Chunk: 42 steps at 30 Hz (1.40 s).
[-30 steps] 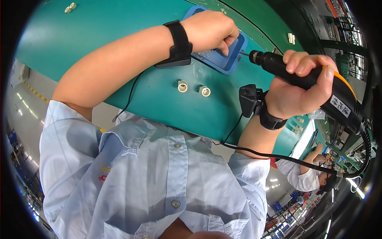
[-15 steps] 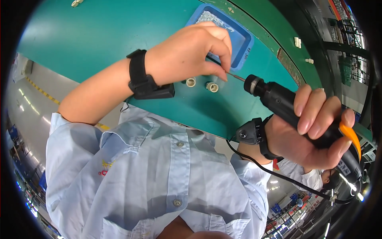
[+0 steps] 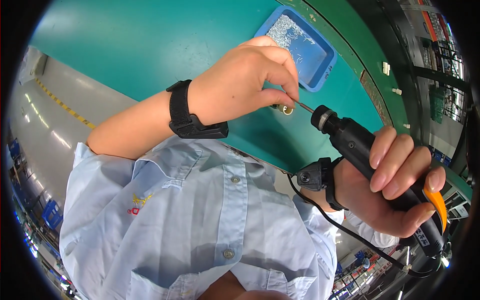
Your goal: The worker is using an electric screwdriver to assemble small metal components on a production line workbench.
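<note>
Black, cylindrical, orange-levered electric screwdriver (image 3: 356,148) slants near the green bench (image 3: 150,45), wrapped by the right hand (image 3: 362,200). Likely rigid, fairly heavy and smooth, it is best held round its thick barrel (image 3: 346,136), clear of the slender metal bit (image 3: 307,107). The left hand (image 3: 245,80) is pinched closed at the bit's tip; I can't tell on what.

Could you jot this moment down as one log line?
left hand: fingers pinched at bit tip | right hand: grips black power screwdriver | nearby: blue tray holding small silvery pieces, pale part partly hidden
</note>
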Each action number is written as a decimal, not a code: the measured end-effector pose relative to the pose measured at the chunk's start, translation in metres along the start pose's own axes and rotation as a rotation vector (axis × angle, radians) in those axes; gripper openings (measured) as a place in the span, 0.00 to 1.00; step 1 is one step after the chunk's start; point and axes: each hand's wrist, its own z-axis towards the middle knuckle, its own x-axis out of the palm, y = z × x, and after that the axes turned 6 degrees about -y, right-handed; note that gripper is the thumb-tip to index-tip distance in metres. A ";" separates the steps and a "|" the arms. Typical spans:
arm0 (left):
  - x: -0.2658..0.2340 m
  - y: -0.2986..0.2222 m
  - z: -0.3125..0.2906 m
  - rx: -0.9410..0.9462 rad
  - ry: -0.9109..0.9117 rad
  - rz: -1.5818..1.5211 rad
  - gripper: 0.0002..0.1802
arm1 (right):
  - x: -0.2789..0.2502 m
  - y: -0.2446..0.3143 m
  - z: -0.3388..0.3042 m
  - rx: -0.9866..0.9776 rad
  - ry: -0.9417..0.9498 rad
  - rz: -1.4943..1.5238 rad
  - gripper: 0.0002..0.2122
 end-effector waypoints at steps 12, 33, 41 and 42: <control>-0.002 -0.009 -0.008 -0.045 -0.017 0.088 0.05 | 0.004 0.002 -0.004 0.021 0.039 -0.001 0.15; 0.006 -0.001 -0.028 -0.057 0.019 0.227 0.09 | -0.004 -0.013 -0.013 0.093 0.187 -0.122 0.16; 0.013 0.020 -0.039 -0.307 0.109 0.166 0.14 | -0.007 -0.039 -0.017 0.100 0.086 -0.132 0.14; 0.008 0.020 -0.036 -0.336 0.123 0.146 0.13 | -0.003 -0.041 -0.014 0.106 0.077 -0.131 0.14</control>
